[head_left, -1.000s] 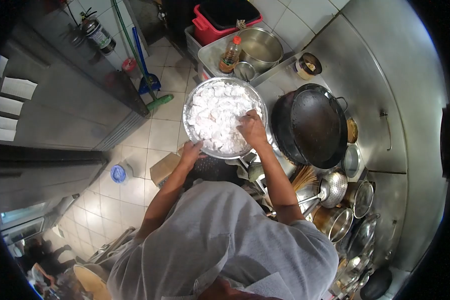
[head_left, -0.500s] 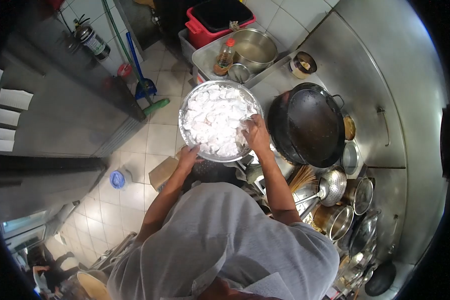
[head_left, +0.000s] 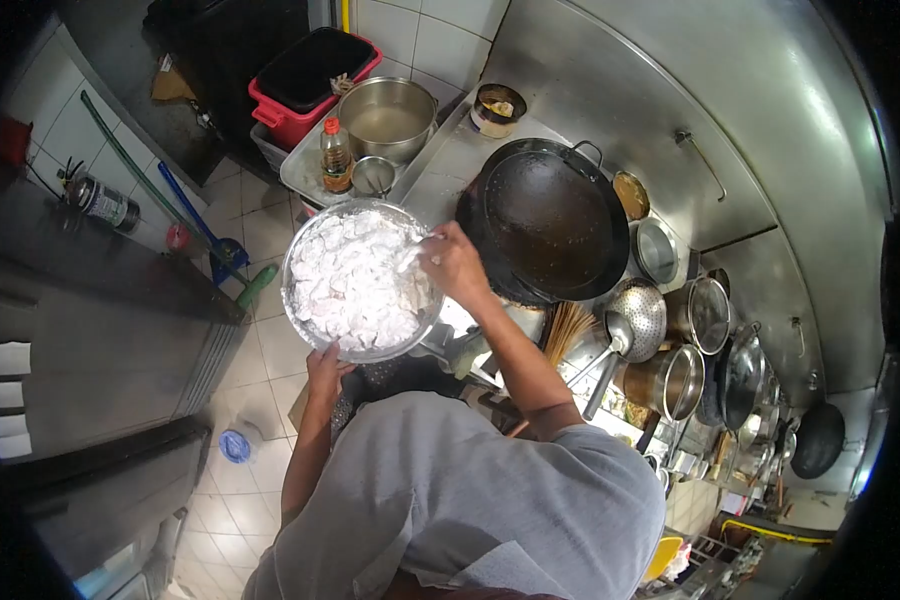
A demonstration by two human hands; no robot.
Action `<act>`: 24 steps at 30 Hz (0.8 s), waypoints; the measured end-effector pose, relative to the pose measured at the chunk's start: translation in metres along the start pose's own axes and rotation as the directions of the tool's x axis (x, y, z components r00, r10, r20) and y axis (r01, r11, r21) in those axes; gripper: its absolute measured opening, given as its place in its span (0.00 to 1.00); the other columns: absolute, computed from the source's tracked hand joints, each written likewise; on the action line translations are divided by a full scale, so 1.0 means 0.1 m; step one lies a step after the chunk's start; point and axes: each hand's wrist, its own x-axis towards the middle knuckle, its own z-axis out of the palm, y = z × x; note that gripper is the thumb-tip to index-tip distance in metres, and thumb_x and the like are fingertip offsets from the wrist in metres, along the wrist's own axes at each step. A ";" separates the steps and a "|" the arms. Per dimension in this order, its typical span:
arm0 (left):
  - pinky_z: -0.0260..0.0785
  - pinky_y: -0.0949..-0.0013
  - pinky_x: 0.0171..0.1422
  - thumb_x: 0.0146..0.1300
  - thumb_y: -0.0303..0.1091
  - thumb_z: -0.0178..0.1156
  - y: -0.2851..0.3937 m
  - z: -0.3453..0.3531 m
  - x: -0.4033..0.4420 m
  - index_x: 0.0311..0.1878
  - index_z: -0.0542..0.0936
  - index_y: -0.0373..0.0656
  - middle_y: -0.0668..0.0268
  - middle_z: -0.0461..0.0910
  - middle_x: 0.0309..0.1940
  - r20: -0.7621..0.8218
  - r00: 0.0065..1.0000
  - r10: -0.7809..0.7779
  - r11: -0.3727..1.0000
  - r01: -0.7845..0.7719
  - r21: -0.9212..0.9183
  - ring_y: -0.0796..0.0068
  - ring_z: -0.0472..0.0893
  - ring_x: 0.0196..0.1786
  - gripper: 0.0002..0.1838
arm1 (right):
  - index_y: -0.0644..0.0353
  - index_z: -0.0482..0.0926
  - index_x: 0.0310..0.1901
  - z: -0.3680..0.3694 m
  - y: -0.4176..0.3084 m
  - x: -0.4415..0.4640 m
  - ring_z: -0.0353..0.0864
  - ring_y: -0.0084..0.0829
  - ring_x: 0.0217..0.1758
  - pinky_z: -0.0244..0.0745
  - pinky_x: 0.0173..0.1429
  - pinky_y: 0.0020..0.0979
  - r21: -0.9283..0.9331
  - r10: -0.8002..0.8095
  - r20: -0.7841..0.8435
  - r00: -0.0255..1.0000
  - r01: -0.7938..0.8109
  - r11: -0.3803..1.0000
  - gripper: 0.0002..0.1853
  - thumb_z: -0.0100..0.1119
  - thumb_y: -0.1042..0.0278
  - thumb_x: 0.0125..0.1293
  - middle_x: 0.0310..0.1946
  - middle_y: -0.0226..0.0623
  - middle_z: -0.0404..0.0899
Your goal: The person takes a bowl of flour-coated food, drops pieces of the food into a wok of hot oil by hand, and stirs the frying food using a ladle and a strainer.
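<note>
A left hand clasps the near edge of a metal bowl of white-coated pieces, just left of the wok, while the right hand, fingers drawn narrow, appears to pinch a blurred piece at the bowl's right edge. Lifting seems under way; the next move calls for a steady bowl.

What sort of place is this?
Probably a commercial kitchen: there's a large dark wok, a perforated strainer among other cookware, and a metal bowl full of white-coated pieces.
</note>
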 end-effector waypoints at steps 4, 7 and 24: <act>0.81 0.60 0.43 0.69 0.36 0.53 -0.01 0.02 -0.02 0.58 0.71 0.32 0.56 0.78 0.48 -0.024 1.000 0.018 1.000 -0.019 -0.021 0.61 0.81 0.46 0.21 | 0.65 0.84 0.39 -0.68 0.11 0.25 0.79 0.46 0.46 0.76 0.52 0.37 -0.118 -0.014 -0.072 0.997 0.006 0.993 0.12 0.67 0.71 0.52 0.47 0.48 0.75; 0.81 0.61 0.43 0.68 0.36 0.54 -0.01 0.02 -0.01 0.58 0.71 0.31 0.57 0.78 0.48 -0.027 0.999 0.025 1.000 -0.025 -0.002 0.63 0.82 0.45 0.21 | 0.64 0.84 0.40 -1.06 0.45 0.48 0.79 0.47 0.47 0.76 0.51 0.39 -0.208 0.027 -0.075 0.997 -0.042 0.977 0.12 0.65 0.73 0.52 0.46 0.49 0.76; 0.80 0.66 0.40 0.67 0.41 0.56 -0.08 0.00 0.02 0.59 0.70 0.33 0.55 0.77 0.50 -0.113 0.994 -0.004 0.999 0.008 0.038 0.65 0.81 0.46 0.24 | 0.60 0.82 0.44 -0.66 2.83 1.14 0.75 0.48 0.57 0.72 0.60 0.42 -0.680 0.269 0.129 0.954 -0.112 0.724 0.14 0.62 0.65 0.56 0.54 0.50 0.71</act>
